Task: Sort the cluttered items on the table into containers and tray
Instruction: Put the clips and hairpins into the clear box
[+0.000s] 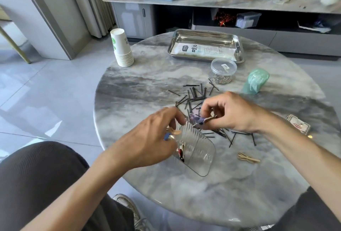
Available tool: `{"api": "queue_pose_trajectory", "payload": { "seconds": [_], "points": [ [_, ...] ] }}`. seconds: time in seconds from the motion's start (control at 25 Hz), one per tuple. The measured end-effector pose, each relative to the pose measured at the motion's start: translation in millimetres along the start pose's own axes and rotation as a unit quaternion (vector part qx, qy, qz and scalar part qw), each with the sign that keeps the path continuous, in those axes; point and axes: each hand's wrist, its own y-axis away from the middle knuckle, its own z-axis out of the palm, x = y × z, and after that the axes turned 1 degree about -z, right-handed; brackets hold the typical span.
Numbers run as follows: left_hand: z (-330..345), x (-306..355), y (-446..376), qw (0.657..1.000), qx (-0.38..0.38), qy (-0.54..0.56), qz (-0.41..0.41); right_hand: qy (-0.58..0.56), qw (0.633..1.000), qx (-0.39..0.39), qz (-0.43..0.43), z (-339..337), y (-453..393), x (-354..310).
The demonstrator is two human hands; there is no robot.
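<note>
My left hand (149, 140) grips the rim of a clear ribbed plastic container (198, 152) tilted on the round marble table (147, 86); a few small clips, beige and blue, show at its fingers, and a dark red item lies inside. My right hand (227, 112) pinches a purple patterned hair clip (197, 120) just above the container's mouth. Several black bobby pins (193, 95) lie scattered behind and under my hands. A steel tray (238, 46) holding a flat white packet stands at the table's far side.
A lidded clear jar of metal clips (222, 71) sits in front of the tray, a green bag roll (256, 81) to its right. A stack of paper cups (121, 47) stands far left. Wooden clips (248, 157) and a small card pack (298, 124) lie right.
</note>
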Motion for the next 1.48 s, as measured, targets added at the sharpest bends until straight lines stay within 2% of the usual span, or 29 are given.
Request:
{"api": "queue_pose_trajectory", "payload": {
  "seconds": [0.08, 0.16, 0.24, 0.32, 0.44, 0.56, 0.72, 0.8, 0.88, 1.0, 1.12, 1.2, 1.24, 1.32, 1.36, 1.4, 1.48],
  "points": [
    [-4, -3, 1, 0.995, 0.05, 0.068, -0.049, 0.118, 0.991, -0.039, -0.042, 14, -3, -11],
    [-6, -4, 2, 0.988, 0.094, 0.108, -0.062, 0.185, 0.977, -0.073, -0.074, 29, -9, -21],
    [-5, 0, 4, 0.988, 0.106, 0.103, -0.035, 0.193, 0.974, -0.075, -0.09, 34, -14, -24],
    [3, 6, 5, 0.994, 0.094, 0.059, -0.001, 0.152, 0.983, -0.062, -0.08, 26, -12, -22],
    [17, 10, 1, 0.997, 0.072, -0.017, 0.013, 0.098, 0.995, -0.023, -0.013, 7, -2, -11],
    [23, 4, 1, 0.994, 0.081, -0.072, 0.035, 0.142, 0.986, -0.024, 0.087, -13, 14, 16],
    [30, -7, 0, 0.979, 0.141, -0.144, 0.009, 0.236, 0.92, -0.149, 0.276, -20, 53, 52],
    [38, -8, -6, 0.976, 0.162, -0.146, 0.006, 0.291, 0.88, -0.206, 0.315, -2, 65, 61],
    [45, -7, -13, 0.977, 0.161, -0.137, 0.01, 0.324, 0.871, -0.218, 0.297, 16, 70, 64],
    [49, -7, -25, 0.979, 0.181, -0.094, 0.023, 0.309, 0.893, -0.19, 0.267, 23, 71, 65],
    [43, -13, -35, 0.971, 0.223, -0.082, 0.003, 0.253, 0.918, -0.171, 0.252, 25, 69, 62],
    [36, -20, -39, 0.965, 0.243, -0.094, -0.02, 0.219, 0.935, -0.137, 0.243, 23, 66, 54],
    [33, -22, -41, 0.965, 0.246, -0.089, -0.027, 0.198, 0.949, -0.095, 0.225, 19, 63, 49],
    [28, -25, -45, 0.967, 0.247, -0.051, -0.033, 0.115, 0.981, 0.058, 0.143, 10, 52, 30],
    [26, -26, -46, 0.968, 0.247, -0.033, -0.041, 0.086, 0.985, 0.131, 0.071, 8, 43, 16],
    [24, -27, -45, 0.968, 0.245, -0.022, -0.049, 0.087, 0.981, 0.174, -0.006, 11, 31, 2],
    [22, -28, -43, 0.972, 0.233, -0.008, -0.044, 0.147, 0.965, 0.18, -0.121, 28, 7, -19]
  ]
}}
